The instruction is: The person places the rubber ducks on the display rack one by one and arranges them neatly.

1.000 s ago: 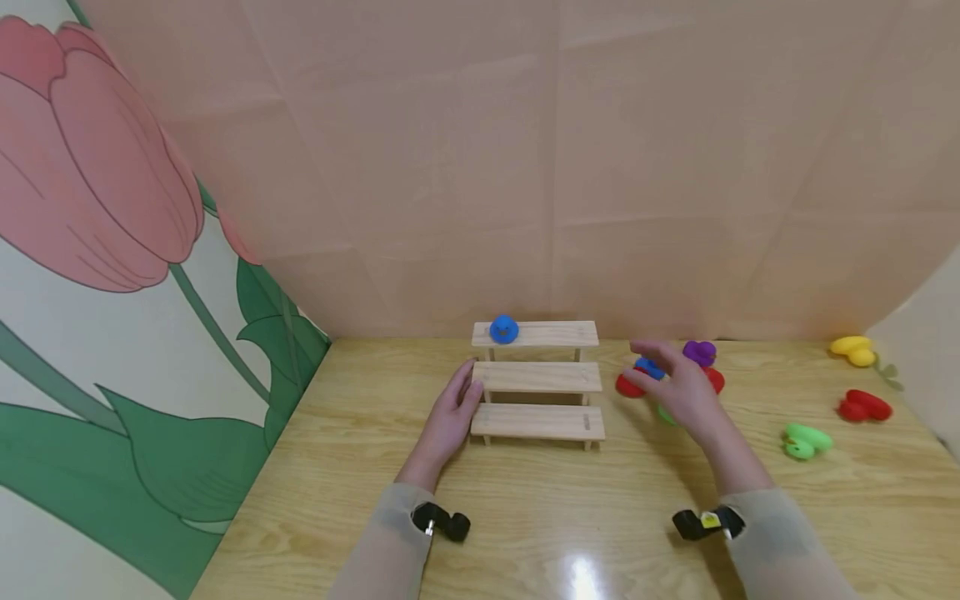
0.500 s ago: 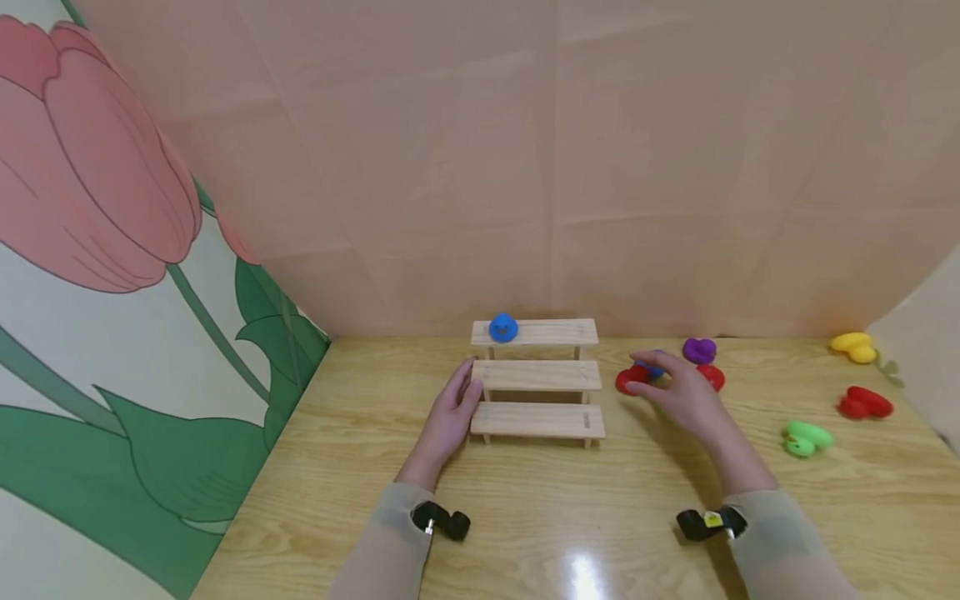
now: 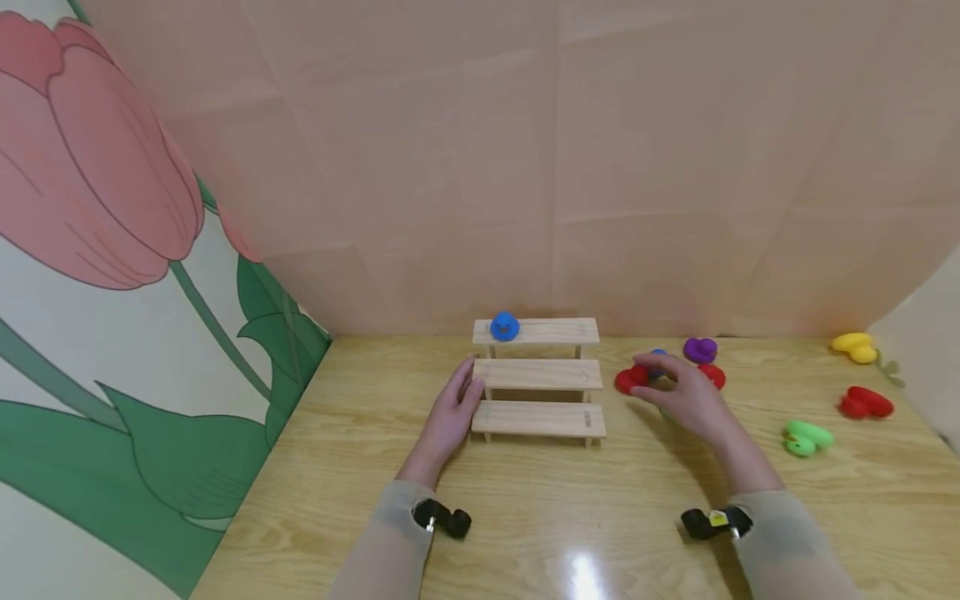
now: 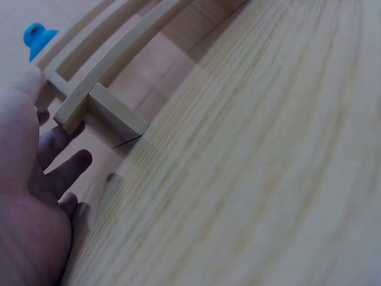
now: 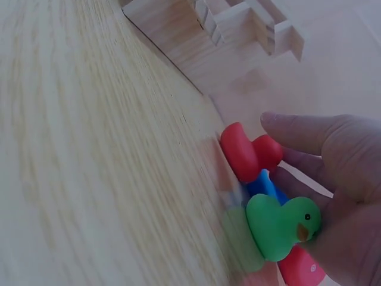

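Observation:
A three-tier wooden step shelf [image 3: 537,375] stands on the table, with a blue rubber duck [image 3: 505,327] on the left of its top tier. Beside the shelf's left end, my left hand [image 3: 448,417] touches it, fingers spread loosely in the left wrist view. My right hand [image 3: 690,404] hovers over a cluster of rubber ducks, thumb and fingers apart around a red duck [image 5: 247,154] and a blue duck [image 5: 266,187]. Contact with them is unclear. Close to the palm lies a green duck [image 5: 277,229], mostly hidden in the head view.
Behind the right hand lie a purple duck [image 3: 700,350] and another red duck [image 3: 712,377]. Farther right are a yellow duck [image 3: 853,347], a red duck [image 3: 866,403] and a green duck [image 3: 807,438] on the wooden table [image 3: 525,517]. A pinkish backdrop [image 3: 525,167] rises behind.
My right hand has lowered slightly toward the red and blue ducks, with thumb and fingers closer together. My left hand stays at the shelf's end.

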The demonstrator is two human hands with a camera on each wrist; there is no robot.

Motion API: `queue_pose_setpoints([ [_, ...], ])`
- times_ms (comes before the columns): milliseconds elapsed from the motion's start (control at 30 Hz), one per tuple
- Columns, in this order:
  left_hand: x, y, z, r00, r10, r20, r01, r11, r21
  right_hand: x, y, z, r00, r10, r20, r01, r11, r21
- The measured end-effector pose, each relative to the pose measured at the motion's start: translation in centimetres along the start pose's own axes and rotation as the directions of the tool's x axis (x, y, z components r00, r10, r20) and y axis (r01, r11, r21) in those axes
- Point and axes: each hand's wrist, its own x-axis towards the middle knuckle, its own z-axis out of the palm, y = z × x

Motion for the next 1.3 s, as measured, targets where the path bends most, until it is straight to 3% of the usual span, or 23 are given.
queue_pose_setpoints([
  [600, 0.0, 0.1, -0.1, 1.0, -0.009, -0.007, 0.009, 1.0, 0.023, -0.3, 0.7, -0.1, 0.995, -0.031, 0.096, 0.036, 0.998, -0.055],
  [1300, 0.1, 0.0, -0.1, 1.0, -0.013, -0.007, 0.013, 1.0, 0.027, 0.2, 1.5, 0.5, 0.99, 0.021, 0.141, -0.009, 0.996, -0.086],
])
